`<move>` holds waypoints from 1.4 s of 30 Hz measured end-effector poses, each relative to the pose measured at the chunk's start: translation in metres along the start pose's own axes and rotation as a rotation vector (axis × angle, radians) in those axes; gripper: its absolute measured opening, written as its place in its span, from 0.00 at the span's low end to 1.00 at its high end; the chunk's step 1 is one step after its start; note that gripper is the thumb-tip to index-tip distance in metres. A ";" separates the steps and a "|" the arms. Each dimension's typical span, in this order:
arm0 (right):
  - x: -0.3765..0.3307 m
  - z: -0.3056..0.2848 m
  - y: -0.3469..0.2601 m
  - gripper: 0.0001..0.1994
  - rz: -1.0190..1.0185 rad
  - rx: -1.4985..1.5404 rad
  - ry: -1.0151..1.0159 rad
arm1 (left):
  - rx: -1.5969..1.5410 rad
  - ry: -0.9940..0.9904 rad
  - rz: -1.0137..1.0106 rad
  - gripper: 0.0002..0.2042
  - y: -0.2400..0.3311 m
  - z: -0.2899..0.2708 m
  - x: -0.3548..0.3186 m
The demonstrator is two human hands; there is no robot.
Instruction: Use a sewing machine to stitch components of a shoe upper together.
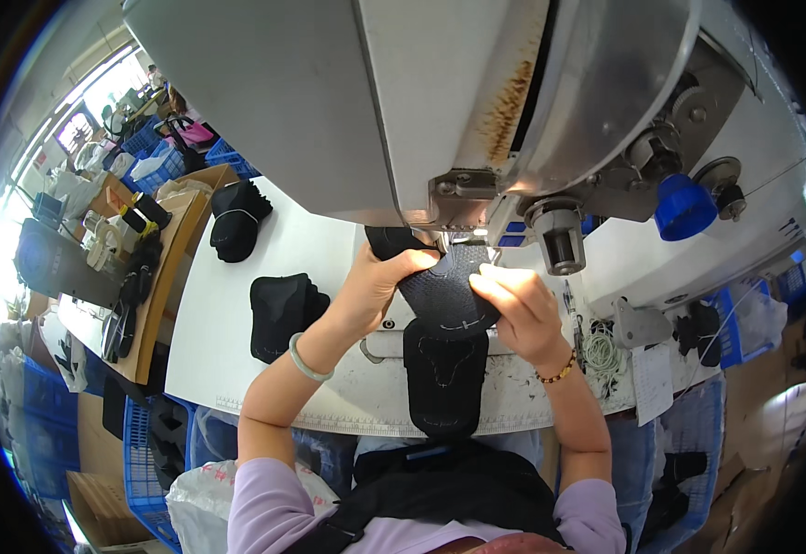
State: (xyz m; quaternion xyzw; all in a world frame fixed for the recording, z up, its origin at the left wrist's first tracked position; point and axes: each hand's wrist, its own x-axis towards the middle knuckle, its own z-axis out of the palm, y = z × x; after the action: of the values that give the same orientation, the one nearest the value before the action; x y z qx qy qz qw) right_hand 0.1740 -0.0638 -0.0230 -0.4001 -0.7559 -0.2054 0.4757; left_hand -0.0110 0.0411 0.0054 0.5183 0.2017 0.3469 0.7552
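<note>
A black textured fabric piece (447, 295) with a short white stitched mark near its lower edge lies under the needle area of a sewing machine (466, 198). My left hand (369, 288) pinches its left side, thumb on top. From the right, my right hand (525, 309) grips the same piece between thumb and fingers, close to the presser foot. Just below, another black piece (446, 383) with white stitched lines rests on the table's front part, partly covered by the held one. More black fabric (386, 242) shows behind my left hand.
Stacks of black pieces (236, 222) (283, 316) sit on the white table (199, 355) to the left. Coiled pale cord (603, 349) and a paper slip (652, 380) lie at right. A blue knob (683, 207) juts from the machine head. Blue crates (149, 462) stand below.
</note>
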 end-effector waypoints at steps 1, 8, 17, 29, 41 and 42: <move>0.000 0.002 -0.003 0.19 -0.021 -0.018 0.007 | 0.001 -0.024 -0.021 0.08 0.000 -0.006 0.003; 0.001 0.010 -0.005 0.19 -0.020 -0.054 0.023 | -0.005 0.051 0.014 0.09 -0.003 -0.011 0.003; -0.012 0.011 0.002 0.20 -0.024 -0.154 0.015 | -0.058 0.265 -0.001 0.11 -0.017 -0.009 0.007; -0.010 0.010 -0.002 0.18 0.014 -0.025 0.073 | -0.096 0.194 0.217 0.08 -0.026 -0.022 0.008; -0.007 -0.016 0.031 0.15 0.044 -0.154 0.465 | 0.145 0.653 0.216 0.10 0.009 -0.171 -0.068; -0.008 -0.014 0.028 0.15 0.056 -0.093 0.489 | 0.158 0.640 0.208 0.10 0.006 -0.170 -0.086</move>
State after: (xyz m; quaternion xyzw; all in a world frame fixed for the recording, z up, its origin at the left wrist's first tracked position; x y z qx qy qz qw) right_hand 0.2062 -0.0600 -0.0254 -0.3804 -0.5968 -0.3174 0.6312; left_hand -0.1840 0.0882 -0.0585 0.4580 0.4007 0.5501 0.5719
